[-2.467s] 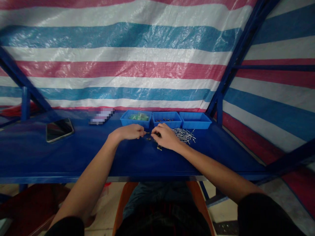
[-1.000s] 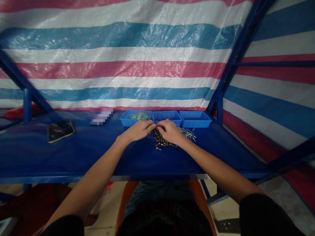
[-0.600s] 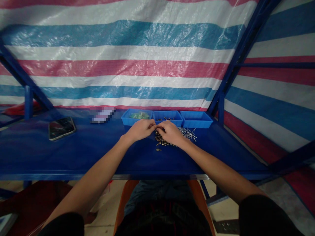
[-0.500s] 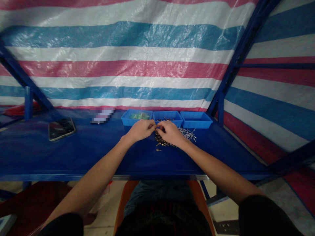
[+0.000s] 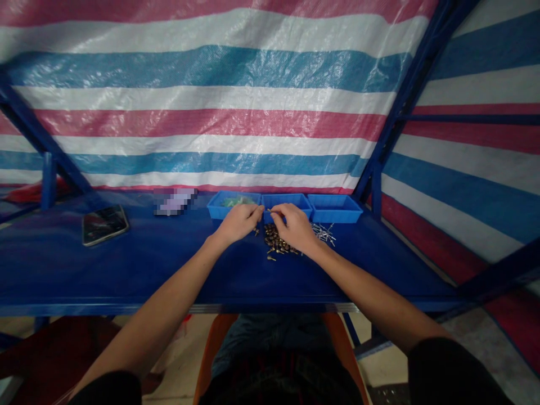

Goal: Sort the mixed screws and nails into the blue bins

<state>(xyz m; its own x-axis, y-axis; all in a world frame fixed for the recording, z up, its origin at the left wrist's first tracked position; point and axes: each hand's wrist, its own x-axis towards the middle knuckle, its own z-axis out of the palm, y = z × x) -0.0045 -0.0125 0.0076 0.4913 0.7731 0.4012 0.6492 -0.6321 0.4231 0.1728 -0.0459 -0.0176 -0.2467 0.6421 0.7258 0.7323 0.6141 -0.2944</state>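
1. From here I see the right hand (image 5: 293,225) with thumb and finger pinching a small brass-coloured piece (image 5: 269,210), just in front of the middle blue tray (image 5: 300,203).
2. The left hand (image 5: 240,221) faces it, fingers curled, tips near that piece; I cannot tell whether they grip anything.
3. A brass-coloured pile (image 5: 276,241) lies on the blue surface (image 5: 160,270), partly behind the right hand.
4. Silver pins (image 5: 324,234) are scattered beyond that hand's outer side.
5. Greenish contents (image 5: 237,200) sit in the left-hand tray (image 5: 217,211).
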